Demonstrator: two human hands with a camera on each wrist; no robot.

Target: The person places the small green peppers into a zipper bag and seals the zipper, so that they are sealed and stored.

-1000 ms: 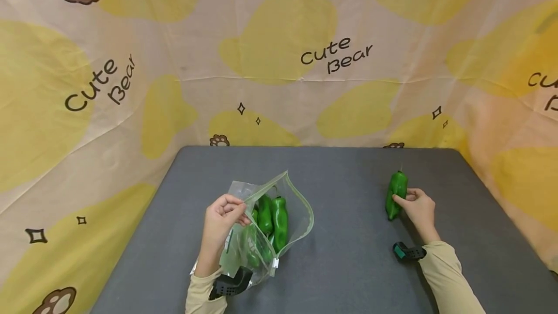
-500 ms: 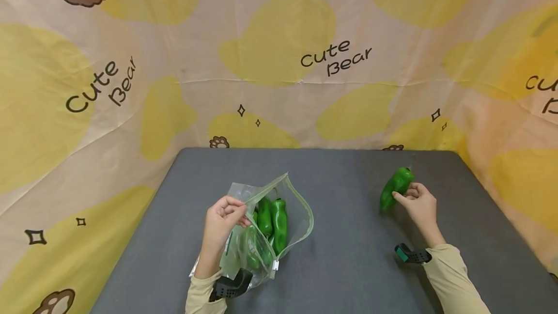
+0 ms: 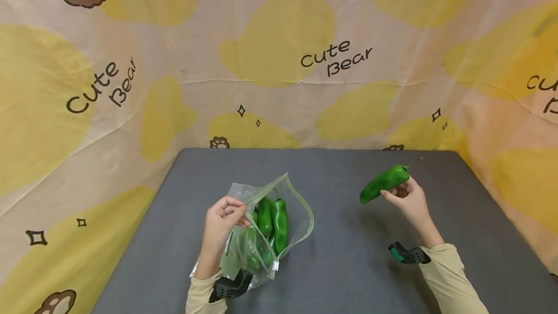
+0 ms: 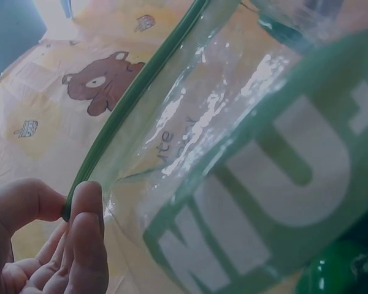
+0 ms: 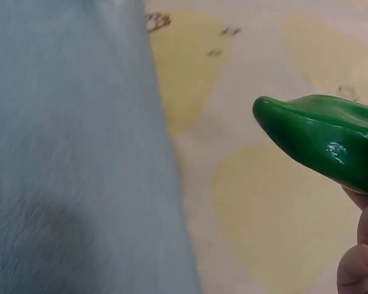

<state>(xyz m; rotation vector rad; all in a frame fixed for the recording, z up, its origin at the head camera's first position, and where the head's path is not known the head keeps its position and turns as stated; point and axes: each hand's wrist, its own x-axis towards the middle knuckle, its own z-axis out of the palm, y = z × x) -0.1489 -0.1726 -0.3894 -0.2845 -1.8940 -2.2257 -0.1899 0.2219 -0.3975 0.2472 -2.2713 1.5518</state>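
Observation:
My left hand point(image 3: 223, 219) pinches the green-edged rim of a clear zip bag point(image 3: 301, 217) between thumb and fingers, and the bag's mouth gapes to the right. Several green peppers point(image 3: 280, 222) lie inside it, some seen only through the film. In the left wrist view, thumb and forefinger close on the green zip strip point(image 4: 132, 98). Over the right part of the table, my right hand point(image 3: 410, 202) holds another green pepper point(image 3: 383, 184), its stem pointing up and right, its tip to the left. The right wrist view shows that pepper's tip with some fingers point(image 5: 362, 263) under it.
The grey table point(image 3: 335, 265) carries the bag at its left middle. A white slider point(image 3: 275, 265) sits at the bag's near corner. Behind the table and along its sides hangs a patterned cloth point(image 3: 279, 52). Both wrists wear black bands point(image 3: 410, 254).
My right hand has lifted the pepper off the table and turned it from upright to nearly lying, its tip swinging left. The left hand and bag have stayed in place.

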